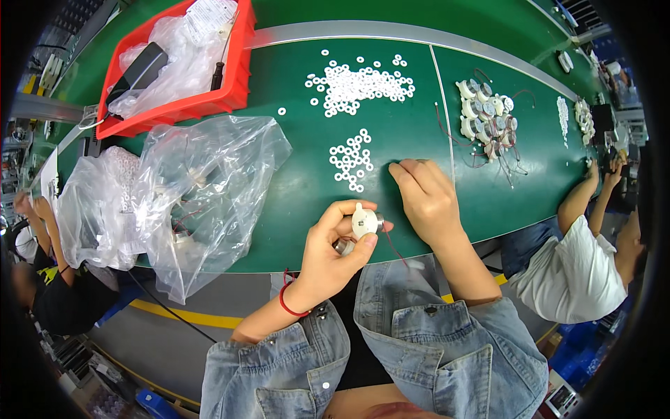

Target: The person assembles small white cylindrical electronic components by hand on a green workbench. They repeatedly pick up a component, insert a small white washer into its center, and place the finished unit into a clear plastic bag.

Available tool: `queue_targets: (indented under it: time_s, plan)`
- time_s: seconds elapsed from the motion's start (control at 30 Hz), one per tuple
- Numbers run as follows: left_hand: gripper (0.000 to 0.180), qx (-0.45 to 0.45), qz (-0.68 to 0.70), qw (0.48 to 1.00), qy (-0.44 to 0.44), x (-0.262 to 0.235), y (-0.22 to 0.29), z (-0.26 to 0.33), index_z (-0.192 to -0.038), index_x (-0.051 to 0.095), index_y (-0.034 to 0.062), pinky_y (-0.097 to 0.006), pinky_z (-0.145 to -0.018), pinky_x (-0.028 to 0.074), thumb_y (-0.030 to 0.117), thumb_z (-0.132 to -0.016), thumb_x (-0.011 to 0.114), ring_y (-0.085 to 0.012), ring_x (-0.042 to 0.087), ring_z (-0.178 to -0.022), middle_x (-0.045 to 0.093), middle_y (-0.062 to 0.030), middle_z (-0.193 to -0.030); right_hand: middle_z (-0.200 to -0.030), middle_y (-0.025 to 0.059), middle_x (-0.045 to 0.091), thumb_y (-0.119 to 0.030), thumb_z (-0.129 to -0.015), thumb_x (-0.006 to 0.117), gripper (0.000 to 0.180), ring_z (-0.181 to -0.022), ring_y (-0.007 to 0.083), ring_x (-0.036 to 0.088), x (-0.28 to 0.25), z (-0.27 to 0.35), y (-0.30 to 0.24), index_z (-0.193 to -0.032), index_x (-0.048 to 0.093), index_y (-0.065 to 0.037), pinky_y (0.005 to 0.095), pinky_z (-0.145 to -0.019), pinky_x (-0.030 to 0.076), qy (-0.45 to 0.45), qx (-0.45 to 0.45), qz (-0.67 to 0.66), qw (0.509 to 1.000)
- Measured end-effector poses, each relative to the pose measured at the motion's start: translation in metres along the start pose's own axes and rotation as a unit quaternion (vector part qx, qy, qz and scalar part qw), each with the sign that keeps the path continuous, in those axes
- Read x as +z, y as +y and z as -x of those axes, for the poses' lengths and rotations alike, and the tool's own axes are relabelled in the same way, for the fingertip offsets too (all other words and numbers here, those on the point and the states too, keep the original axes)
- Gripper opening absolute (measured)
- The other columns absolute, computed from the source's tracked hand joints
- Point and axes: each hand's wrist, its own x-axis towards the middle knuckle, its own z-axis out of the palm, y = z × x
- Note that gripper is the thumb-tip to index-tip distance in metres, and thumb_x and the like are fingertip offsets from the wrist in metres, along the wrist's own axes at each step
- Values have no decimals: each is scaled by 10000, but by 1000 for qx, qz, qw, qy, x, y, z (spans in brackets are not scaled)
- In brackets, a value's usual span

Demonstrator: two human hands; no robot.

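Note:
My left hand (333, 241) is closed round a small motor (364, 221) with a cream plastic housing and a thin red wire hanging from it. A second metal motor body (343, 245) shows under the fingers of the same hand. To the right, my right hand (427, 199) is just above or on the green table, its fingertips pinched together. Whatever may be between those fingertips is hidden. A small cluster of white ring washers (351, 159) lies just left of that hand, and a larger heap of the same washers (366, 85) is farther back.
Several wired motors (486, 115) are piled at the right. At the left stand a red bin (241, 66) holding plastic wrap and a screwdriver (218, 75), and clear plastic bags (237, 164) with parts inside. Other people (576, 272) work on both sides along the green table (293, 153).

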Motion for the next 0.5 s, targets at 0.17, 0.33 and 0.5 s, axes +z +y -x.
queue_targets:
  time_s: [0.17,0.33,0.5]
  plan:
    - [374,17,55,998,-29,-2,-2,4,-1228,548,3,-208,-682,478,-17,-866,639,-44,589,-772,698,-108,-1075,-982,132,656,29,-757,690,267,-844,261,652,-3,11,-7,-1024,671,19,327,-708,539,31,33,-53,998]
    - [439,157,-60,985,-45,-5,-14,0,-1202,661,42,-213,-671,484,36,-774,759,-66,564,-734,516,-101,-1229,-1045,117,662,-20,-913,635,259,-897,156,645,-38,29,-32,-1166,596,17,275,-745,525,-69,307,-543,779]
    - [525,192,-154,969,-4,1,-12,-3,-1263,650,98,-235,-680,480,89,-760,798,-73,538,-690,458,-73,-1185,-999,107,646,-108,-941,640,393,-823,129,637,-40,23,-51,-1259,438,3,246,-686,518,-111,335,-678,644]
